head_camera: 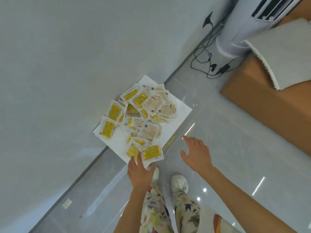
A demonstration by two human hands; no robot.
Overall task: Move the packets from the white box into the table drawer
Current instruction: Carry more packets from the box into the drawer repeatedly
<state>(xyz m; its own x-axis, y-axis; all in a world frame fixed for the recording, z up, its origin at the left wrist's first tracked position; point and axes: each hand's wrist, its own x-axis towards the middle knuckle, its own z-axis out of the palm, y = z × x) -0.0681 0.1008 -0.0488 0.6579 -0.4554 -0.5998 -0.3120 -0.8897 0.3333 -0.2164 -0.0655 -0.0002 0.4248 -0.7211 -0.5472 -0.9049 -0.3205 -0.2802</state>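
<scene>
A flat white box (178, 113) lies on the grey floor against the wall. It holds several packets (143, 113), some yellow, some pale beige, piled loosely. At the box's near corner my left hand (138, 172) pinches a yellow packet (152, 153), fingers on its left edge and thumb under its lower edge. My right hand (196, 153) hovers over the floor just right of the box, fingers spread and holding nothing. No table drawer is in view.
A brown cardboard box (269, 111) with a grey pad (282, 52) on top stands at the right. Behind it are a white floor appliance (242, 31) and black cables (210, 64). The wall (58, 73) fills the left. My white shoes (179, 182) stand near the box.
</scene>
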